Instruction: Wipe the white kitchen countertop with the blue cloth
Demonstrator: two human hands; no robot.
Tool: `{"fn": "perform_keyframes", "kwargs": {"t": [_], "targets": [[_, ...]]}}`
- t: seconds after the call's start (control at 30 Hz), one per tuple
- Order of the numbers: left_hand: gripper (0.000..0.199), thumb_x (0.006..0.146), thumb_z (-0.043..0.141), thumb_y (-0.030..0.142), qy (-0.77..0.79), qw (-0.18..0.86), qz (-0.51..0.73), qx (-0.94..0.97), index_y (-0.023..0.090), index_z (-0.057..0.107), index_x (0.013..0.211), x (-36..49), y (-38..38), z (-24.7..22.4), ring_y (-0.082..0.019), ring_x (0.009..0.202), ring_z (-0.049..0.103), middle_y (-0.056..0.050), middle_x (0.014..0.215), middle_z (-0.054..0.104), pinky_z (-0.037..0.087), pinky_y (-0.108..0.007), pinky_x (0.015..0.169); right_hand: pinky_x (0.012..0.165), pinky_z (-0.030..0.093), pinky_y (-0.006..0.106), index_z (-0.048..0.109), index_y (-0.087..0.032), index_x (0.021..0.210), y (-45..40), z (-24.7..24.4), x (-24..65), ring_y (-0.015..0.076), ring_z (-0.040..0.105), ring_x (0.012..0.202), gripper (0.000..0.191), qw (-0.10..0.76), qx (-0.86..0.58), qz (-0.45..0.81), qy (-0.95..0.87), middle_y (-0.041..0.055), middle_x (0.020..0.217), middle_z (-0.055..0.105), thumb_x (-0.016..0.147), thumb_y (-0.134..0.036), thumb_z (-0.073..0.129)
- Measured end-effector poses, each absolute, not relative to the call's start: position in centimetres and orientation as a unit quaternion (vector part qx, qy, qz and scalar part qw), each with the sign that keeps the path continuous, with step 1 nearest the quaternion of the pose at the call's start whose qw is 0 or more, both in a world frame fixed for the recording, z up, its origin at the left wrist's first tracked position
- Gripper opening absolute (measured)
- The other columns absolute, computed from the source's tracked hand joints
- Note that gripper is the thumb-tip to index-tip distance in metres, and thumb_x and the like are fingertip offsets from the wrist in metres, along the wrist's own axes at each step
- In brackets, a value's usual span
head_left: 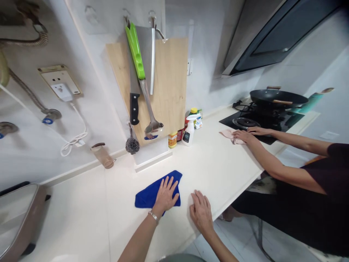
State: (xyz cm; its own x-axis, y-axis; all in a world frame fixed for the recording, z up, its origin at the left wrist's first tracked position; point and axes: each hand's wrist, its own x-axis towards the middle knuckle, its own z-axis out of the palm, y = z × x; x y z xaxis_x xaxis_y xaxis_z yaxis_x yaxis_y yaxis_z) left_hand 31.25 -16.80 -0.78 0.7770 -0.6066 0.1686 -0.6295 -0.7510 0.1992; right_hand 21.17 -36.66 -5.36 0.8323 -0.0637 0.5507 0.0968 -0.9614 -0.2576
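A dark blue cloth (pixel 148 194) lies spread on the white countertop (pixel 81 211). My left hand (pixel 166 194), with a metal bracelet at the wrist, rests flat on the cloth's right part, fingers spread. To the right of the cloth, my right hand (pixel 201 211) lies on the counter near its front edge, palm down, fingers stretched out and slightly bent. It holds nothing that I can see, and a strip of bare counter separates it from the cloth.
Farther right, a co-worker's hands (pixel 245 134) press a pale pink cloth (pixel 227 135) beside the black stove (pixel 268 125), which bears a wok (pixel 278 97). A white spray bottle (pixel 188 131) stands against the wall. A cutting board (pixel 171 87), knives and a ladle (pixel 147 98) hang above.
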Motion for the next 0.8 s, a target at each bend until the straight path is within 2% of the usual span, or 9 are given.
{"fn": "perform_keyframes", "kwargs": {"t": [0.2,0.43,0.63,0.8], "targets": [[0.066,0.099,0.044,0.044,-0.339,0.107,0.04,0.934,0.034,0.016,0.158,25.0,-14.7,0.6,-0.03,0.155,0.017,-0.005,0.169,0.017,0.029,-0.058,0.124,0.115,0.036,0.05,0.051,-0.014,0.133,-36.8,-5.7,21.2,0.0274,0.044,0.138,0.044,0.141,-0.939,-0.312,-0.021,0.017,0.141,0.055,0.09,-0.017,0.042],[0.064,0.098,0.046,0.042,-0.311,0.104,-0.013,0.945,0.038,0.018,0.157,18.0,-8.5,2.4,-0.03,0.154,0.02,-0.003,0.167,0.024,0.033,-0.062,0.122,0.114,0.037,0.053,0.05,-0.015,0.135,-37.3,-6.6,20.7,0.0288,0.045,0.137,0.047,0.164,-0.929,-0.331,-0.035,0.0173,0.142,0.055,0.09,-0.02,0.04],[0.061,0.099,0.044,0.043,-0.204,0.115,-0.034,0.972,0.04,0.023,0.155,11.6,-1.9,3.9,-0.029,0.154,0.022,-0.002,0.166,0.027,0.032,-0.062,0.122,0.112,0.04,0.053,0.052,-0.013,0.13,-38.1,-7.0,20.4,0.03,0.048,0.134,0.043,0.15,-0.931,-0.327,-0.053,0.0193,0.138,0.056,0.09,-0.024,0.041],[0.057,0.099,0.045,0.041,-0.095,0.108,-0.014,0.989,0.038,0.029,0.154,7.1,3.3,3.8,-0.028,0.154,0.023,-0.002,0.165,0.031,0.032,-0.061,0.122,0.11,0.042,0.056,0.053,-0.013,0.132,-38.9,-7.2,20.1,0.0344,0.051,0.131,0.048,0.169,-0.934,-0.305,-0.073,0.0213,0.139,0.056,0.087,-0.028,0.044]]}}
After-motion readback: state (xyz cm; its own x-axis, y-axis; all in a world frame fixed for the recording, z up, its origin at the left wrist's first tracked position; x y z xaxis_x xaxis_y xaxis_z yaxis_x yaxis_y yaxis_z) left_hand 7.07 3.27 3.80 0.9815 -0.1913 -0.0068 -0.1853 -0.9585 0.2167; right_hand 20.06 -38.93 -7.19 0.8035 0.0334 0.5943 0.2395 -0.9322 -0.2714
